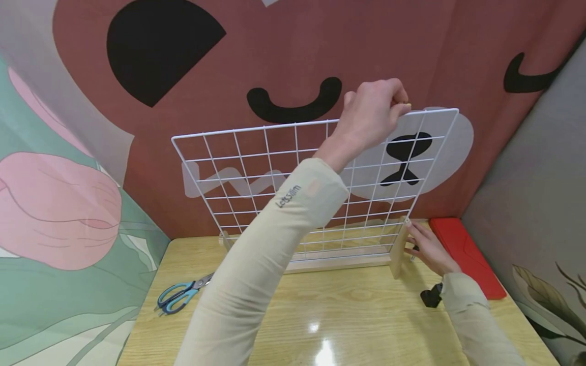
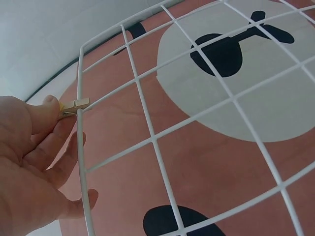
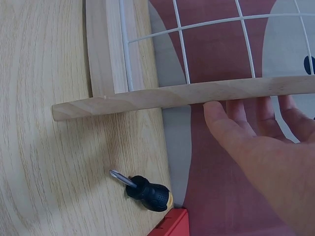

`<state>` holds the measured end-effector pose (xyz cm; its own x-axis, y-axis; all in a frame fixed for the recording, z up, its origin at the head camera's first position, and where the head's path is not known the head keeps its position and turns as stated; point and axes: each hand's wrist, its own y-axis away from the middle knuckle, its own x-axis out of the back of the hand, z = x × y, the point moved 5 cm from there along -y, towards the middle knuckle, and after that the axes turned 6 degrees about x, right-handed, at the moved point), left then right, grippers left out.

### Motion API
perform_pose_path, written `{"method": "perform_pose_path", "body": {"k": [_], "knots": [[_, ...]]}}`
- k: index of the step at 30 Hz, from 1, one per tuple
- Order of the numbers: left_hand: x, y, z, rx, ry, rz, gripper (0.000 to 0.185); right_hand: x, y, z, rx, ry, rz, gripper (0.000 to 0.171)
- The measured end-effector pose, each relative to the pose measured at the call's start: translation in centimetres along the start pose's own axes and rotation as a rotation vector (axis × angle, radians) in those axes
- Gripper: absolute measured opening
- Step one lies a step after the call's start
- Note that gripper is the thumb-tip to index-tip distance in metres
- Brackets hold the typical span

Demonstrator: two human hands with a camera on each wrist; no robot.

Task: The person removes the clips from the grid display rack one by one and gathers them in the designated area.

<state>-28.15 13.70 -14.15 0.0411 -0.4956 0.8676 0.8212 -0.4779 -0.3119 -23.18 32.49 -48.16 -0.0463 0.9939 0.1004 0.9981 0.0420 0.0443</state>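
While the white wire grid stands upright in its wooden base at the far side of the table, the left hand pinches a small wooden clothespin onto its top wire, far right. The peg looks light and springy; best squeezed at its tail. The right hand rests flat-fingered against the base's right upright, holding nothing. The grid looks stiff but tippy.
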Motion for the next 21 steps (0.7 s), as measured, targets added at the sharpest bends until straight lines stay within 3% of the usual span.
{"method": "perform_pose_path", "body": {"k": [7,14,17,21], "knots": [[0.0,0.3,-0.2,-0.015,-0.019,0.037,0.016,-0.1,-0.3,0.2,0.010,-0.010,-0.011,0.073],[0.0,0.7,-1.0,-0.032,0.022,0.102,0.018,-0.4,-0.5,0.4,0.009,-0.011,-0.022,0.073],[0.5,0.6,-1.0,-0.042,0.048,0.124,0.018,-0.5,-0.5,0.3,0.011,-0.009,-0.027,0.073],[1.1,0.5,-0.7,-0.068,0.166,0.116,0.018,-0.4,-0.8,0.3,0.014,-0.005,-0.029,0.073]]}}
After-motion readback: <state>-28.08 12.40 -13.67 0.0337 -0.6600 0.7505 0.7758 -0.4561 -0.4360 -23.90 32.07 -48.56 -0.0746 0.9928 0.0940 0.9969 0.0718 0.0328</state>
